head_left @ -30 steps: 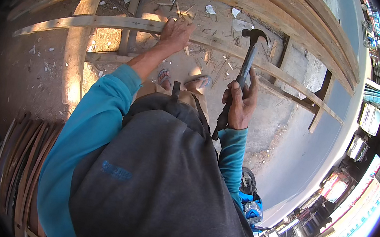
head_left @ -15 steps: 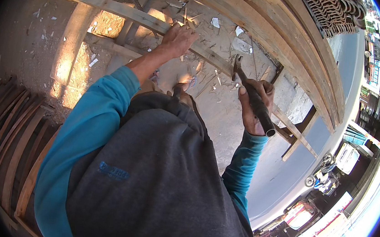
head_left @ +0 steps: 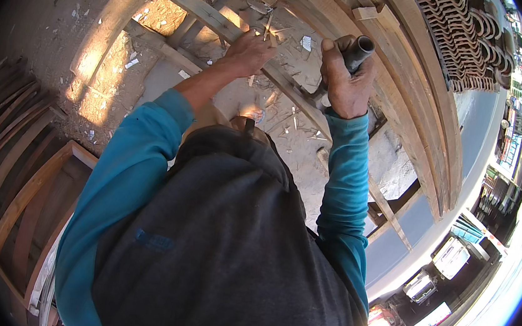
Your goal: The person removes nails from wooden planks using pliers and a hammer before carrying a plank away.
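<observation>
A long, narrow wooden strip (head_left: 191, 7) runs slantwise in front of me, from the upper left down to the lower right. My left hand (head_left: 247, 55) lies over it with the fingers curled round its far side. The fingertips are partly hidden. In my right hand (head_left: 349, 86) is a hammer (head_left: 358, 52), gripped round its dark tubular handle. The hollow handle end points up and away from me. Its head is low, close to the strip on the right of my left hand; whether it touches the wood I cannot tell.
Curved wooden beams (head_left: 400, 91) arc along the far right, beside stacked wavy brown pieces (head_left: 468, 38). A thick timber (head_left: 106, 38) lies at the upper left. Wooden frames (head_left: 11, 214) stand at the lower left. Splinters and paper scraps litter the ground, and a road with vehicles (head_left: 420, 285) is at right.
My right hand has moved up and inward, swinging the hammer so its handle end now points away and its head sits lower. My left hand stays on the strip. The whole view has shifted slightly.
</observation>
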